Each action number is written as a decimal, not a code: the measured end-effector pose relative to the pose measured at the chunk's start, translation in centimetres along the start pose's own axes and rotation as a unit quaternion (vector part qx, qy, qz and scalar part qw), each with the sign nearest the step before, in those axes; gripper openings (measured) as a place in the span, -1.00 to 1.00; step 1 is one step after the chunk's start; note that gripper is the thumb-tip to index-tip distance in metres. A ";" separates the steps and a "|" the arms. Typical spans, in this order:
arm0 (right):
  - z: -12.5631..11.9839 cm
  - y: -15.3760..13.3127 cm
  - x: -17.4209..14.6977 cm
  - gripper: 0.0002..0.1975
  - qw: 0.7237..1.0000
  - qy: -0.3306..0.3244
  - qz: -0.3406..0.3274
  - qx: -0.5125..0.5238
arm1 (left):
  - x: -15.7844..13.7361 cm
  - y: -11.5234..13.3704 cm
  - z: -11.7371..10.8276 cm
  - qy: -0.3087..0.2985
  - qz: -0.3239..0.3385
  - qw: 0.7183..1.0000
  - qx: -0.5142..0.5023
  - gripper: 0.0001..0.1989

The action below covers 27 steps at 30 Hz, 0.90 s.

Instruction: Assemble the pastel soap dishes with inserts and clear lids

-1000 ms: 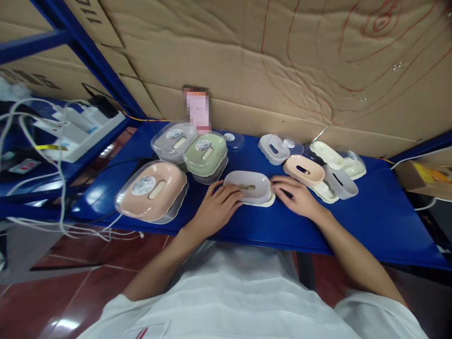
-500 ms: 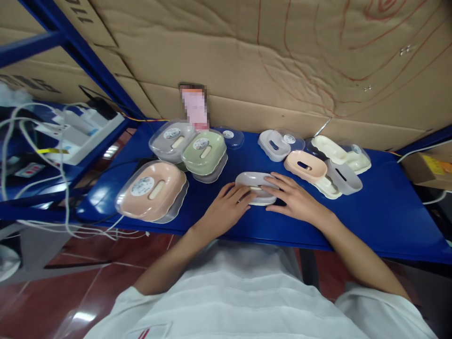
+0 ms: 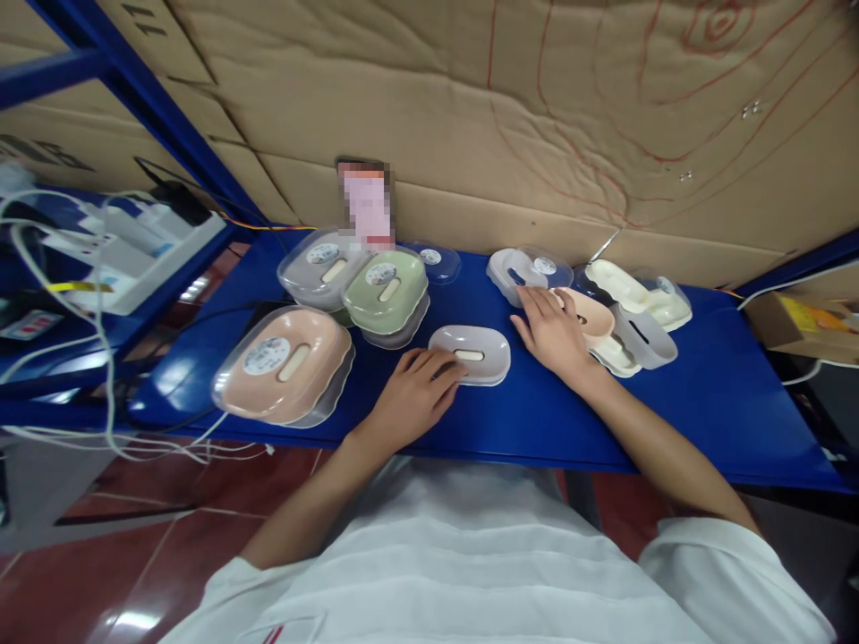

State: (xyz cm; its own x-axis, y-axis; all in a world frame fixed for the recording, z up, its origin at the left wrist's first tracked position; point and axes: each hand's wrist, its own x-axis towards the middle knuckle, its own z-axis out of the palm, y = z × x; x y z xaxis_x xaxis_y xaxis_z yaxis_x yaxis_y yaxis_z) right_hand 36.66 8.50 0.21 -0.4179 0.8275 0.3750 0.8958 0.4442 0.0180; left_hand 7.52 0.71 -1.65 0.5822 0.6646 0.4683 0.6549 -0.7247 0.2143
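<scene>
A pale lavender soap dish (image 3: 495,358), with a cream insert (image 3: 470,355) in its middle slot, lies on the blue shelf in front of me. My left hand (image 3: 422,385) grips its left end, the fingers curled over the rim. To the right, my right hand (image 3: 550,331) is open, fingers stretched forward. Its fingertips overlap the near edge of another lavender dish part (image 3: 506,273) and the left side of a peach slotted tray (image 3: 591,320); whether they touch these, I cannot tell.
Lidded soap boxes in peach (image 3: 315,344), green (image 3: 403,282) and lavender (image 3: 299,273) stand at left. Clear lids (image 3: 443,266), cream parts (image 3: 617,282) and a grey slotted tray (image 3: 648,338) lie around. A phone (image 3: 368,206) leans on the cardboard (image 3: 456,134); cables (image 3: 100,313) hang at left.
My right hand has let go of the soap dish's right side and moved right and forward to the loose parts. My left hand stays at the dish's left end.
</scene>
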 end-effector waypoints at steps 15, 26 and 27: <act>-1.1 -0.2 -1.6 -0.67 0.983 0.046 -0.015 0.177 | -0.2 -0.5 0.0 -0.005 -0.004 0.999 -0.040 -0.80; 0.4 6.7 5.4 -0.31 0.985 -0.116 0.036 0.126 | 0.1 -0.1 -0.4 -0.011 0.034 0.997 -0.068 -0.83; 1.0 7.6 6.5 -0.26 0.978 -0.153 0.033 0.139 | 0.1 0.0 -0.5 -0.013 0.040 0.996 -0.074 -0.83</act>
State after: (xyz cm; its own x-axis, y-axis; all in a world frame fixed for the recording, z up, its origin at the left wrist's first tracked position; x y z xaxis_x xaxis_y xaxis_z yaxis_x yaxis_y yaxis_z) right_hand 40.59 17.57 1.91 -0.4240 0.9029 0.0711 0.8645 0.4269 -0.2652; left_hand 7.29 0.68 -1.22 0.6433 0.6069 0.4667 0.5287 -0.7931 0.3025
